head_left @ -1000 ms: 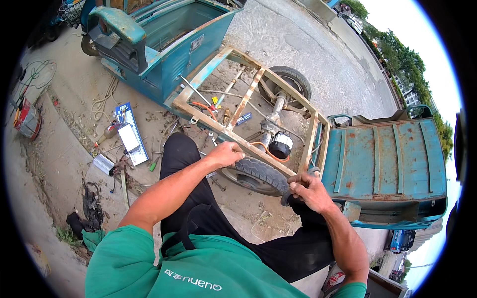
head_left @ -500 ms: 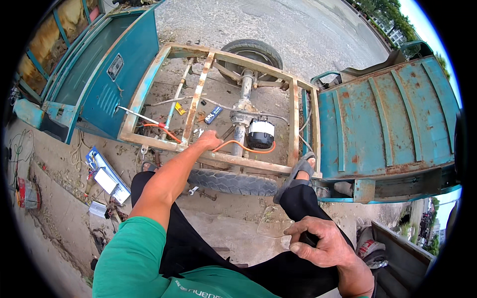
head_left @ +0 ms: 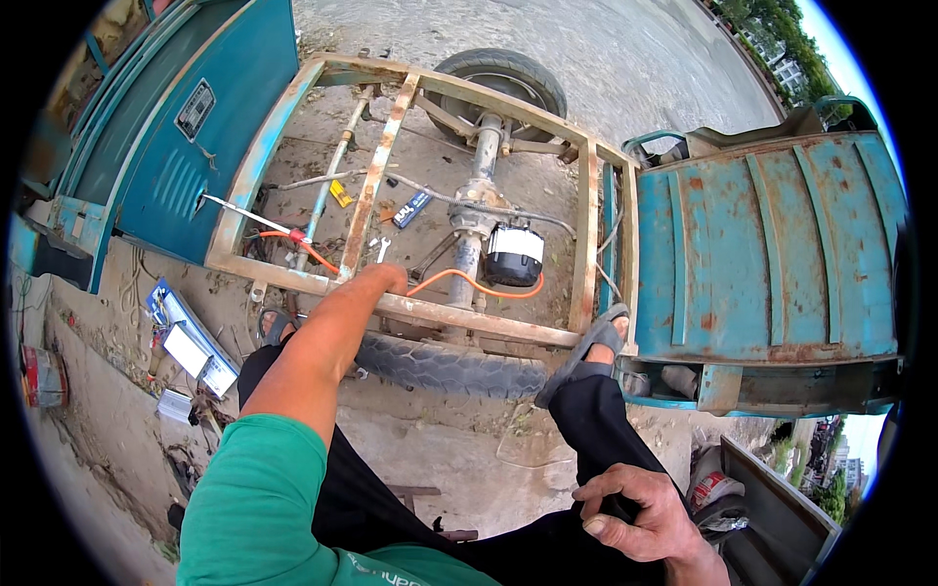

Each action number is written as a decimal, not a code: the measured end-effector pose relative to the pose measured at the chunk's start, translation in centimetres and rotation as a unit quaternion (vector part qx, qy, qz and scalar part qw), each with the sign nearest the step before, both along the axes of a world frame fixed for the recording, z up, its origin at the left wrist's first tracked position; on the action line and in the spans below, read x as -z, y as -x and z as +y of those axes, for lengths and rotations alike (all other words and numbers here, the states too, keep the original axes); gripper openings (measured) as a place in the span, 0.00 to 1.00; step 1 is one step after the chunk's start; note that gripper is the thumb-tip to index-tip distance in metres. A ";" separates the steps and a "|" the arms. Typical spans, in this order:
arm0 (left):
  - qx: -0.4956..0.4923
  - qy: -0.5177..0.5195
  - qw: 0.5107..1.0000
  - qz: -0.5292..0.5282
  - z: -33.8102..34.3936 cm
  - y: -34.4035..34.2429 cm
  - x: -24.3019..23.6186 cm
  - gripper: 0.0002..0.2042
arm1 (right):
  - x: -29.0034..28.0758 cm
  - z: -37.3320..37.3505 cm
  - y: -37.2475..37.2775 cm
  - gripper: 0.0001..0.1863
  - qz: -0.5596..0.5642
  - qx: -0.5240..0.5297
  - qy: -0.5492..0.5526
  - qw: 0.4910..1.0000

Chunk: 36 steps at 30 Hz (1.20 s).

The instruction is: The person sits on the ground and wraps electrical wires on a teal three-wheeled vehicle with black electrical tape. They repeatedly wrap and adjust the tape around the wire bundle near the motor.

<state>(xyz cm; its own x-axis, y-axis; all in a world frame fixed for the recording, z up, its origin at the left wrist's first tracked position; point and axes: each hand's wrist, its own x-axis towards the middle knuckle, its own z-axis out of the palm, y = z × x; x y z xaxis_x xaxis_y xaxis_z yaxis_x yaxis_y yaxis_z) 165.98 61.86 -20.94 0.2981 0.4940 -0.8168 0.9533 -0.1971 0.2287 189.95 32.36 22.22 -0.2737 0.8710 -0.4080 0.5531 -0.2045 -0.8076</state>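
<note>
Curving inside a rusty metal frame [head_left: 586, 215]: an orange cable [head_left: 479, 283], running from just beside the left hand [head_left: 393, 278] to a black-and-white motor [head_left: 515, 256]. Reaching over the near rail with that left hand, fingers hidden from view; impossible to tell whether closed on the cable or on anything else. Just past it, a small wrench [head_left: 383, 250]. Farther inside the frame, a blue package [head_left: 411, 209] and a yellow one, both on the ground. Beside the motor, a grey axle [head_left: 486, 156] between two tyred wheels, one at the far rail, one below the near rail. Near the lower edge, over the dark trousers, the right hand [head_left: 630, 513], thumb and forefinger apart. By the frame's right corner, a foot in a grey sandal [head_left: 576, 356]. To the left, a teal vehicle body [head_left: 156, 186]; to the right, a rust-spotted teal panel [head_left: 733, 254].
</note>
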 end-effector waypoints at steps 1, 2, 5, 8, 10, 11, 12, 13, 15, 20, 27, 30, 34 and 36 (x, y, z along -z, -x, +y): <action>0.007 -0.007 1.000 -0.001 0.0 0.1 0.0 0.24 | 0.1 0.0 -0.1 0.14 -0.005 -0.005 -0.005 1.000; 0.010 -0.004 1.000 -0.002 -0.1 0.2 0.2 0.24 | 0.1 -0.1 -0.1 0.14 -0.009 -0.009 -0.008 1.000; 0.015 -0.019 1.000 -0.010 0.1 0.6 0.7 0.23 | 0.1 -0.3 -0.3 0.14 -0.014 0.017 -0.004 1.000; 0.002 -0.070 0.997 -0.036 0.4 0.5 0.9 0.19 | 0.0 -0.5 -0.5 0.15 -0.029 0.014 -0.009 0.999; -0.030 -0.121 0.990 -0.068 0.6 -0.5 0.5 0.17 | -0.2 -0.5 -0.5 0.15 -0.036 0.006 -0.014 0.999; -0.056 -0.134 0.984 -0.106 0.6 -1.2 0.1 0.15 | -0.3 -0.4 -0.5 0.16 -0.037 -0.001 -0.016 0.999; -0.088 -0.153 0.976 -0.127 0.7 -2.0 -0.4 0.15 | -0.4 -0.4 -0.4 0.15 -0.039 0.005 -0.013 0.999; -0.093 -0.176 0.965 -0.168 0.8 -2.9 -1.0 0.15 | -0.6 -0.4 -0.2 0.15 -0.039 0.008 -0.010 0.999; -0.103 -0.216 0.951 -0.197 1.1 -4.9 -2.3 0.16 | -1.0 -0.2 0.2 0.15 -0.028 -0.005 -0.015 0.999; -0.159 -0.255 0.909 -0.289 1.6 -8.0 -5.3 0.16 | -1.8 0.0 1.3 0.15 -0.010 -0.021 -0.013 1.000; -0.020 -0.271 0.895 -0.354 -2.5 -13.9 -11.7 0.15 | -2.1 -0.3 1.7 0.14 -0.024 -0.040 -0.032 0.998; 0.037 -0.228 0.889 -0.395 -5.4 -15.5 -15.2 0.14 | -2.1 -0.9 1.7 0.14 -0.033 -0.041 -0.019 0.998; 0.138 -0.240 0.865 -0.419 -10.6 -16.1 -19.9 0.10 | -1.2 -1.4 1.6 0.15 -0.077 -0.064 -0.078 0.992; 0.178 -0.263 0.856 -0.407 -13.0 -15.5 -21.7 0.09 | -0.8 -1.5 1.3 0.15 -0.071 -0.075 -0.076 0.992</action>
<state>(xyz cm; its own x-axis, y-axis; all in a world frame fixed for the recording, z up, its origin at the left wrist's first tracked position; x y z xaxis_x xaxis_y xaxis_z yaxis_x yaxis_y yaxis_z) 181.47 48.88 0.79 0.8711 0.4894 0.0412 0.3782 -0.7219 0.5795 188.63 30.81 22.98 -0.3542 0.8792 -0.3185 0.6784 0.0072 -0.7347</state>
